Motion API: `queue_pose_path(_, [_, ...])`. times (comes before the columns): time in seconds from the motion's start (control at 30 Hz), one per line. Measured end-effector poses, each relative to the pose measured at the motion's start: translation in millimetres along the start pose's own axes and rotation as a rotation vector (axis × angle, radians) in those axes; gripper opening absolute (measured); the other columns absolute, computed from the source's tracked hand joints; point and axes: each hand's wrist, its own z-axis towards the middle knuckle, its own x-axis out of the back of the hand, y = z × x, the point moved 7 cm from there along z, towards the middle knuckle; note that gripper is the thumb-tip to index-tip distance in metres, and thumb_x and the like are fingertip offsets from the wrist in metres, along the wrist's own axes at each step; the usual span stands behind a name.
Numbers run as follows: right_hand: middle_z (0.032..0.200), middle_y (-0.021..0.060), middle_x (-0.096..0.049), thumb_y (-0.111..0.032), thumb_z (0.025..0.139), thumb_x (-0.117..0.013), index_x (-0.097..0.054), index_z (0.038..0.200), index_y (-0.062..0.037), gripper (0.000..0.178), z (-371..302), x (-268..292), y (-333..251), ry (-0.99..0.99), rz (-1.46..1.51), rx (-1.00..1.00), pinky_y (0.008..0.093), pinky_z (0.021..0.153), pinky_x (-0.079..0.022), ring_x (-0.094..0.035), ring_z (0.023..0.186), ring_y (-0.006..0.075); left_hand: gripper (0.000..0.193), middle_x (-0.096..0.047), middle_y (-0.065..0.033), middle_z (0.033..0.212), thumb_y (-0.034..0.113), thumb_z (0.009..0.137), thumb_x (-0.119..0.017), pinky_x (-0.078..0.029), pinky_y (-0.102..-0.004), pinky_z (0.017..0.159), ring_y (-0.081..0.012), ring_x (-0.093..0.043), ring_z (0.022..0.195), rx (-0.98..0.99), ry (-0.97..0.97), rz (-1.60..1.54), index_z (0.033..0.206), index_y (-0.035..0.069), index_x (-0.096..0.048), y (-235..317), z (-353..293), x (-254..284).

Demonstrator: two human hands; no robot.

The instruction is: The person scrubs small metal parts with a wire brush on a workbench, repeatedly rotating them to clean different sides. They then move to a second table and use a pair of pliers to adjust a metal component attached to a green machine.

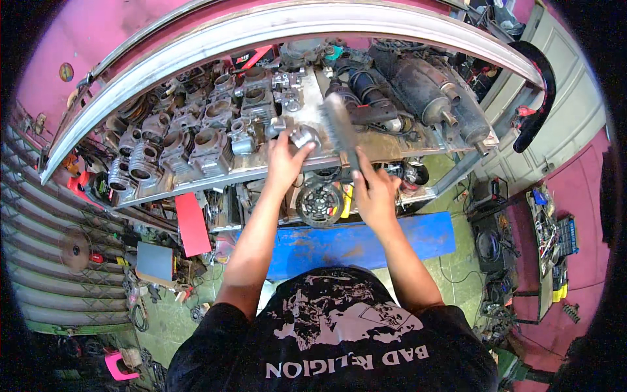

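Note:
At the front edge of the workbench [385, 149], my left hand [285, 163] is closed on a shiny, round metal engine part [304, 137], its exact kind unclear. A dark, long-handled brush [341, 128] is gripped by its handle in my right hand [377, 199]. The brush head points up and away, its bristle side turned left toward the metal part, with a small gap between them. Motion smears the brush. Just left of my left hand stand several grey engine cylinder blocks [210, 150] and a small carburetor-like casting [241, 136].
Mufflers [415, 88] and dark shock-absorber-like parts fill the bench's right side. A white metal beam [294, 25] arches across the far side. Under the bench edge sits a round, dark slotted wheel-like part [320, 202]. A blue bench [418, 238] stands between me and the workbench.

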Motion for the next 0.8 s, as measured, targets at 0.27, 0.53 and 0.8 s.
queue_pose_path(0.27, [0.08, 0.0147, -0.072, -0.025, 0.095, -0.066, -0.056, 0.147, -0.019, 0.053, 14.8, -70.8, 6.0, 0.065, -0.144, 0.028, 0.047, 0.08, -0.035, -0.064, 0.079, 0.0325, 0.046, -0.063, -0.0277, 0.116, 0.044, 0.104, -0.053, -0.04, -0.0577, 0.093, -0.0447, -0.054, 0.111, 0.063, 0.087, 0.331, 0.126, 0.004, -0.06, -40.3, 12.2, -53.5])
queue_pose_path(0.53, [0.076, 0.0158, -0.068, -0.026, 0.096, -0.064, -0.047, 0.154, -0.0166, 0.061, 16.9, -98.6, 5.1, 0.047, -0.132, -0.068, 0.0497, 0.08, -0.035, -0.064, 0.079, 0.0348, 0.043, -0.063, -0.0233, 0.122, 0.04, 0.106, -0.049, -0.035, -0.0587, 0.096, -0.0424, -0.052, 0.115, 0.116, -0.055, 0.306, 0.123, 0.001, -0.055, -37.4, 11.2, -60.2])
queue_pose_path(0.8, [0.079, 0.0185, -0.071, -0.026, 0.095, -0.066, -0.062, 0.142, -0.0191, 0.047, 25.4, -49.7, -7.9, 0.152, -0.178, 0.14, 0.0489, 0.083, -0.036, -0.069, 0.076, 0.0344, 0.045, -0.06, -0.0207, 0.131, 0.035, 0.103, -0.057, -0.034, -0.0588, 0.098, -0.0412, -0.05, 0.119, 0.068, -0.177, 0.152, 0.138, 0.007, -0.05, -44.3, 11.1, -56.2])
